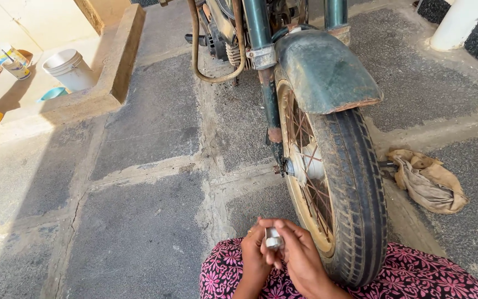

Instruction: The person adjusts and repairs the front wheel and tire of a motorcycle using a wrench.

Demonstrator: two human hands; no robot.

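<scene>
Silvery metal part (273,238) sits low in centre view, over our lap, just beside front tyre (349,188). Our left hand (254,257) and right hand (301,256) both close fingers around it, holding it between them. Dusty spoked wheel stands upright under green mudguard (325,69). Crumpled tan rag (430,180) lies on stone floor (139,221), right of tyre. White bucket (70,69) stands far left beyond concrete kerb (114,66).

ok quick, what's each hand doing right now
Left hand: closed on the small silver part.
Right hand: closed on the same part, fingers curled round it, beside the front wheel.
</scene>
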